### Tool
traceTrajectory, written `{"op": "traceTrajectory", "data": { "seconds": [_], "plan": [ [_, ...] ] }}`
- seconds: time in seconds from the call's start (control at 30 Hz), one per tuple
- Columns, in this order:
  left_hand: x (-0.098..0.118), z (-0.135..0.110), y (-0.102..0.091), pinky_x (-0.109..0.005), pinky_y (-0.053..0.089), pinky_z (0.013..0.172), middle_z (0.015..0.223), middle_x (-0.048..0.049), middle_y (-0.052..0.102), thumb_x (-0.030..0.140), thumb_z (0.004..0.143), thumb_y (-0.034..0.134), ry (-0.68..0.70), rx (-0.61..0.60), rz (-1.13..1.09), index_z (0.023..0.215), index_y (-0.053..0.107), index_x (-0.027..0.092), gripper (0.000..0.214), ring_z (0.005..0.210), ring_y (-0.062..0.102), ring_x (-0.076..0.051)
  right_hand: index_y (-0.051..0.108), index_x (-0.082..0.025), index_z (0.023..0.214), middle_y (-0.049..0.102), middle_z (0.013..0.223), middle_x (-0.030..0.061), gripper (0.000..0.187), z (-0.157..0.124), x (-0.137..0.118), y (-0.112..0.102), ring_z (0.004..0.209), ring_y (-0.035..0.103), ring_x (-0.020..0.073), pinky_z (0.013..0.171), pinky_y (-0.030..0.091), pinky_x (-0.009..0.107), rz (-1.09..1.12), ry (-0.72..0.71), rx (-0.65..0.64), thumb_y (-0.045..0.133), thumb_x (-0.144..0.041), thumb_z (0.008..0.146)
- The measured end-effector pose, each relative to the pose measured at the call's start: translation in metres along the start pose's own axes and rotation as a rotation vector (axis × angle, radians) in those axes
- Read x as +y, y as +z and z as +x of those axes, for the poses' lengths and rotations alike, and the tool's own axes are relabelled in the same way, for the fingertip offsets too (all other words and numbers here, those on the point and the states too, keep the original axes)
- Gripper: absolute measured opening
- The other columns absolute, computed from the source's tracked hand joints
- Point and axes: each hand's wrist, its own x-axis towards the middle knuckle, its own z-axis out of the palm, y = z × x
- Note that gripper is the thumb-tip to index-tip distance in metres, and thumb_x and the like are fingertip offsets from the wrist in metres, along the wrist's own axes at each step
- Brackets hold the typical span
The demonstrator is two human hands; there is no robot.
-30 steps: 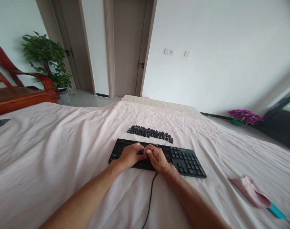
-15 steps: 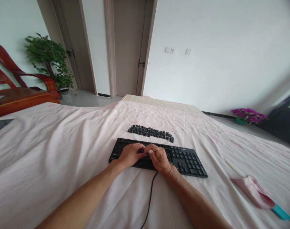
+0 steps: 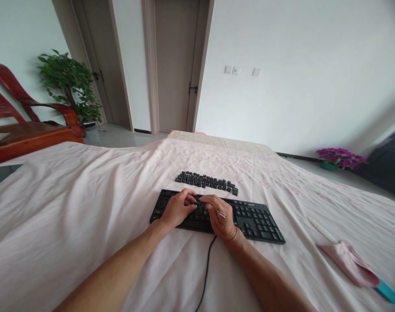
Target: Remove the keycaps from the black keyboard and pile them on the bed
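Observation:
A black keyboard (image 3: 265,221) lies on the cloth, with keycaps off over much of its left and middle part. My left hand (image 3: 177,210) rests over its left half, thumb and forefinger apart above the key bed, with nothing visible between them. My right hand (image 3: 220,216) is closed over the middle of the board around slim metal tweezers (image 3: 222,214); their two silvery ends show beside the palm, and the rest is hidden by the fingers. Behind the keyboard, loose black keycaps (image 3: 205,181) lie in uneven rows.
A pale pink floral cloth (image 3: 119,190) with folds covers the surface. The keyboard's cable (image 3: 206,273) runs toward me between my forearms. To the right lie a pink cloth (image 3: 348,262), a pale stick (image 3: 324,229) and a blue-green strip (image 3: 387,291).
My hands have parted slightly, and my left fingers have spread. My right hand has turned, so the tweezers' silvery ends now show.

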Motion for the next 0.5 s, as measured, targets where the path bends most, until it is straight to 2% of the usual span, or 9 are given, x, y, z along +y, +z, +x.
{"op": "traceTrajectory", "data": {
  "seconds": [0.1,0.23,0.37,0.5],
  "plan": [
    [-0.0050,0.0039,-0.0031,-0.026,0.047,0.074,0.084,-0.0017,0.067,0.025,0.071,0.068,-0.005,0.016,-0.244,0.105,0.055,0.017,0.038,0.077,0.063,-0.015,0.063,-0.021,0.103,0.067,0.096,0.0073,0.027,0.0001,-0.0015,-0.0024,0.088,0.061,0.0192,0.084,0.044,0.032,-0.144,0.054,0.060,0.038,-0.027,0.096],
    [-0.0104,0.0068,-0.0072,-0.027,0.048,0.077,0.084,-0.0010,0.065,0.029,0.068,0.074,-0.011,0.023,-0.451,0.109,0.052,0.016,0.048,0.078,0.063,-0.014,0.065,-0.023,0.108,0.069,0.091,0.0045,0.026,0.0000,-0.0021,-0.0022,0.082,0.057,0.0189,0.081,0.040,0.032,-0.308,0.058,0.036,0.041,-0.026,0.096],
    [-0.0090,0.0058,-0.0090,-0.027,0.048,0.077,0.086,-0.0016,0.064,0.029,0.068,0.075,-0.005,0.014,-0.505,0.111,0.051,0.016,0.051,0.079,0.063,-0.014,0.063,-0.026,0.116,0.069,0.084,0.0042,0.027,0.0007,-0.0017,0.0014,0.084,0.054,0.0209,0.081,0.037,0.034,-0.403,0.023,-0.004,0.047,-0.026,0.094],
    [-0.0039,0.0040,-0.0093,-0.028,0.049,0.078,0.086,-0.0022,0.064,0.031,0.067,0.076,0.001,0.018,-0.496,0.110,0.051,0.016,0.052,0.081,0.063,-0.015,0.061,-0.023,0.118,0.067,0.083,0.0057,0.029,0.0031,-0.0004,0.0052,0.086,0.055,0.0202,0.079,0.040,0.033,-0.378,-0.035,-0.049,0.044,-0.021,0.095]
  ]
}}
